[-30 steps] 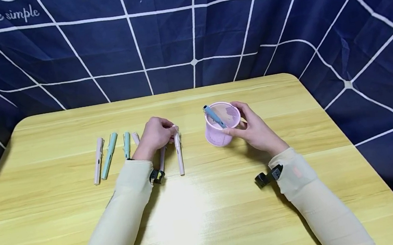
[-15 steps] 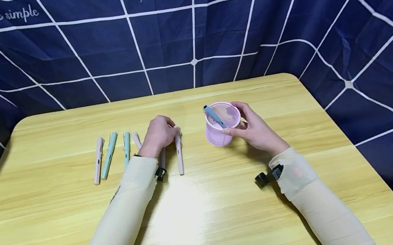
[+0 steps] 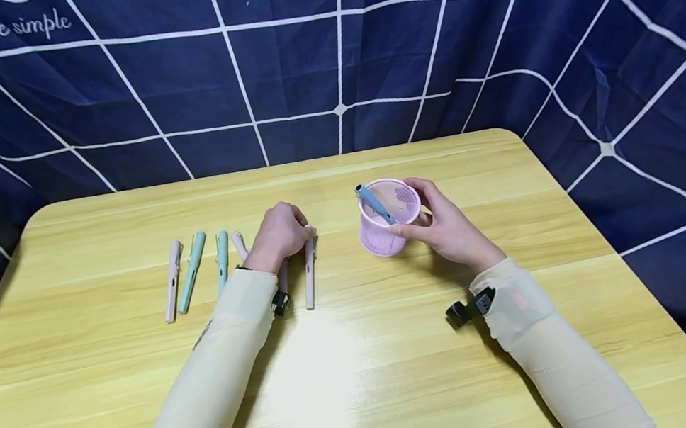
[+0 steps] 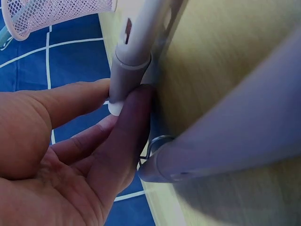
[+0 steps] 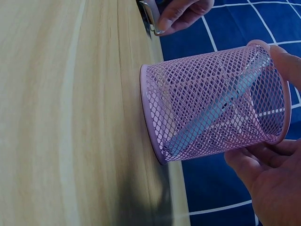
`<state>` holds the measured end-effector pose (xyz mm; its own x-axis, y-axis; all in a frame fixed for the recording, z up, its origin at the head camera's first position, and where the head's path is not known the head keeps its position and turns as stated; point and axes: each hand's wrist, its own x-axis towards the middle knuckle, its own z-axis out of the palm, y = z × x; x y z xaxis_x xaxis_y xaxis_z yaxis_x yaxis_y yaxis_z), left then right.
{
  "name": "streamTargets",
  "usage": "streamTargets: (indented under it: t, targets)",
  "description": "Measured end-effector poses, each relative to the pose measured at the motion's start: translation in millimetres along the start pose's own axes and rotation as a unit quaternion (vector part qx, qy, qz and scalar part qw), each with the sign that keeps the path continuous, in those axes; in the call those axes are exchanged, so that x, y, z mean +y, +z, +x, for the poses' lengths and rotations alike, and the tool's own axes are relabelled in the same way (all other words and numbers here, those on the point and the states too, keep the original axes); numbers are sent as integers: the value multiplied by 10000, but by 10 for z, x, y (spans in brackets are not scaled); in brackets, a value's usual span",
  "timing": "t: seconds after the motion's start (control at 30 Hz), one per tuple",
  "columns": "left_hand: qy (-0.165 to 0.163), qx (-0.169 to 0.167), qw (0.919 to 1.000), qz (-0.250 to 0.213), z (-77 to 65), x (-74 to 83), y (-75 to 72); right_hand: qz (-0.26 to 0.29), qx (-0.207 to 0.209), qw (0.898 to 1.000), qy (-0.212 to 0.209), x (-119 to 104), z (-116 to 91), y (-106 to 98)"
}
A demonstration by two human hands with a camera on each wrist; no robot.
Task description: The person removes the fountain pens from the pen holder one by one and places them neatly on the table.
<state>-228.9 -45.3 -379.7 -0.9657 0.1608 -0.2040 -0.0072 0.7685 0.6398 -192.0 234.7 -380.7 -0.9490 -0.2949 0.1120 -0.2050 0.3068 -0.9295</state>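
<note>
My left hand [image 3: 279,234] pinches the cap end of a pale pink pen [image 3: 310,275] between thumb and fingers. In the left wrist view this pen [image 4: 136,42] slants up from the fingertips, with another pale pen [image 4: 225,127] close beside it. Around the upper wall of a pink mesh pen cup [image 3: 380,241] my right hand [image 3: 451,233] keeps its grip, thumb in front. One blue pen [image 3: 376,204] leans inside the cup, its capped end above the rim. The right wrist view shows the cup's base [image 5: 151,117] at the wooden table.
Left of my left hand lie a pale pink pen [image 3: 172,281], a teal pen [image 3: 191,272], a lighter teal pen [image 3: 222,261] and another pale pink pen [image 3: 239,244]. A lilac pen [image 3: 283,276] is partly hidden beneath the left wrist. A dark blue checked cloth [image 3: 287,71] hangs behind the table [image 3: 402,378].
My left hand has shifted slightly right onto the pale pink pen's cap end. That pen now tilts, its lower end swung a little left. The right hand and cup stay put.
</note>
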Motion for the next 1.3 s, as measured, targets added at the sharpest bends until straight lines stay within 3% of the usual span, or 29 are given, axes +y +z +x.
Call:
streamTargets:
  t: [0.93, 1.1, 1.3]
  targets:
    - [-31, -189, 9992, 347, -48, 5, -48, -65, 6, 10000, 21, 20, -7, 6]
    - [188, 28, 9997, 125, -154, 12, -118, -99, 19, 9999, 29, 15, -8, 6]
    - [481, 370, 9965, -572, -304, 66, -173, -198, 36, 9997, 112, 3, 1, -2]
